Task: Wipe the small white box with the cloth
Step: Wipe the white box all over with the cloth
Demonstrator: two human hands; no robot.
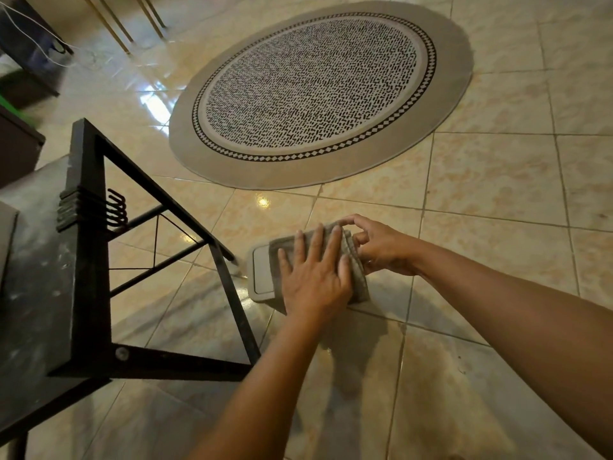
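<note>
The small white box (260, 273) lies on the tiled floor, low and rounded, with a recessed panel showing at its left end. A folded grey cloth (356, 260) covers most of its top. My left hand (313, 273) lies flat on the cloth with its fingers spread, pressing it onto the box. Just to the right, my right hand (381, 245) has its fingers curled at the cloth's far right edge and the box's right end. The right part of the box is hidden under the cloth and both hands.
A black metal-framed table (88, 260) with a dark marbled top stands to the left, its leg close to the box. A round patterned rug (318, 91) lies beyond on the glossy floor tiles (497, 194). Dark furniture and cables sit far left.
</note>
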